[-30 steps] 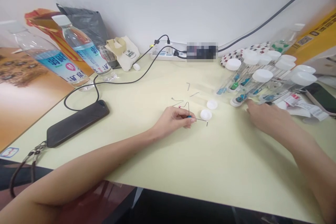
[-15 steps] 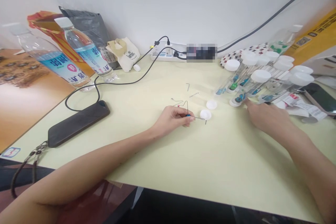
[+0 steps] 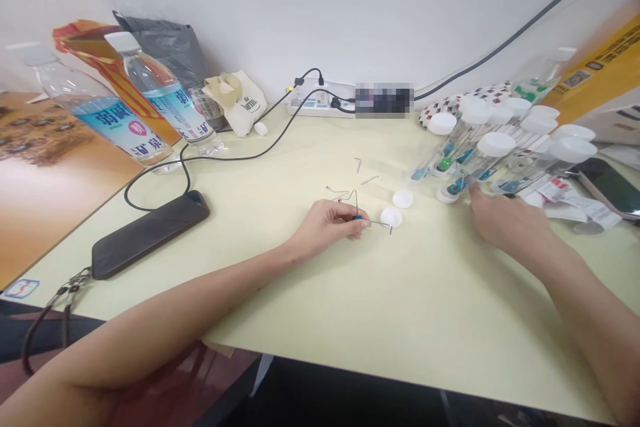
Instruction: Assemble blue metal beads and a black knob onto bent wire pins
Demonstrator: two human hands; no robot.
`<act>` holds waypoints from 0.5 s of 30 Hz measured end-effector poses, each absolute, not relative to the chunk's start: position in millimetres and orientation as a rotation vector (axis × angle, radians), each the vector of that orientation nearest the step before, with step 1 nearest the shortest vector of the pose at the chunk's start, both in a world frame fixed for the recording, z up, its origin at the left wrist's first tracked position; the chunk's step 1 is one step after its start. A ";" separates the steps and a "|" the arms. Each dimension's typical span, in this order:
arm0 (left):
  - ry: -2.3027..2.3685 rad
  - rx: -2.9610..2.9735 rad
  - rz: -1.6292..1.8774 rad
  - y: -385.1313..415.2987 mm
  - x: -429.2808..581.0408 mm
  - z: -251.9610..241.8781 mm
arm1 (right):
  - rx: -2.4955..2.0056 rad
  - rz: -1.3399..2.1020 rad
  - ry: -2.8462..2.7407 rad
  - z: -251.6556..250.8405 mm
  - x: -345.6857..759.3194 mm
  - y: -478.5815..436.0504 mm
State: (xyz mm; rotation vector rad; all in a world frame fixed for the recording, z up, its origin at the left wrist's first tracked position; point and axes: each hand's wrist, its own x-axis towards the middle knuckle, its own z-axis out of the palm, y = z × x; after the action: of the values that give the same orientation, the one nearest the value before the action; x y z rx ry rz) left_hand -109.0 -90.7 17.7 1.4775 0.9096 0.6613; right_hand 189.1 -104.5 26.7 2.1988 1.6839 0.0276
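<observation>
Nearer now, the right hand (image 3: 507, 223) sits open by a clear tube (image 3: 480, 167); the left hand (image 3: 327, 227) pinches a bent blue-beaded wire (image 3: 380, 223).

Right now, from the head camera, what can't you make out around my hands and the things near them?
Head view:
- The left hand hides where the bent wire meets the small blue piece.
- The right hand sits too close to the nearest clear tube to tell whether they touch.
- The coloured bits inside the tubes are too small to identify.
- A blurred patch hides the end of the power strip.
</observation>
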 end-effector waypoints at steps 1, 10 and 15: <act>0.911 1.480 0.659 -90.7 -109.1 17.5 | 2.204 0.027 1.678 26.0 190.8 -102.7; 0.895 1.495 0.671 -90.3 -108.7 15.3 | 2.158 -0.003 1.705 34.8 188.1 -103.6; 0.903 1.507 0.675 -89.7 -109.1 15.7 | 2.091 0.006 1.716 40.2 174.6 -115.2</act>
State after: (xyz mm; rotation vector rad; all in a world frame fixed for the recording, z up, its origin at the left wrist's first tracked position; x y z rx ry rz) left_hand -109.1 -89.7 15.7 1.5071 0.9034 0.6755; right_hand 174.6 -115.2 40.2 2.0913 1.7163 0.0055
